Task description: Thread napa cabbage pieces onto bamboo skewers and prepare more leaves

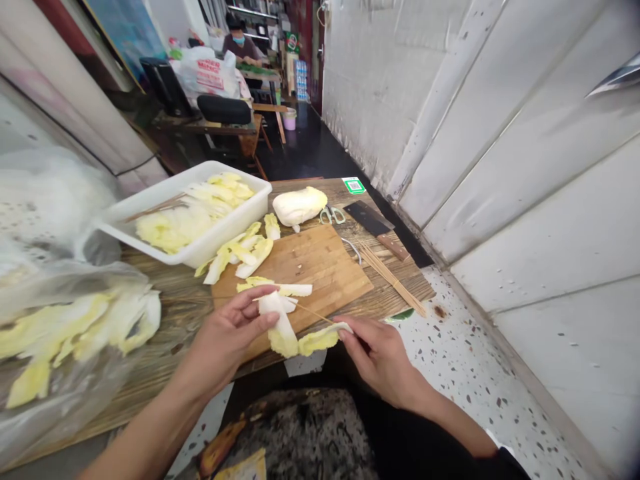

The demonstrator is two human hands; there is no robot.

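My left hand (245,323) is closed on the white stem end of a napa cabbage leaf (283,333), over the near edge of the wooden cutting board (325,260). A thin bamboo skewer (315,312) runs from this leaf toward my right hand (375,350). The right fingers pinch the leaf's other end, with the skewer's end beside them; how the skewer passes through there is hidden. The leaf sags between both hands, its yellow edge hanging low. Another cut leaf strip (295,290) lies on the board just beyond my left fingers.
A white tub (225,223) holds cabbage leaves; loose leaves (245,253) lie beside it. Behind the board sit a cabbage head (300,205) and scissors (333,215). Rightward are a cleaver (373,223) and bundled skewers (393,277). A plastic bag (75,373) of leaves is left. A masked person (240,47) sits behind.
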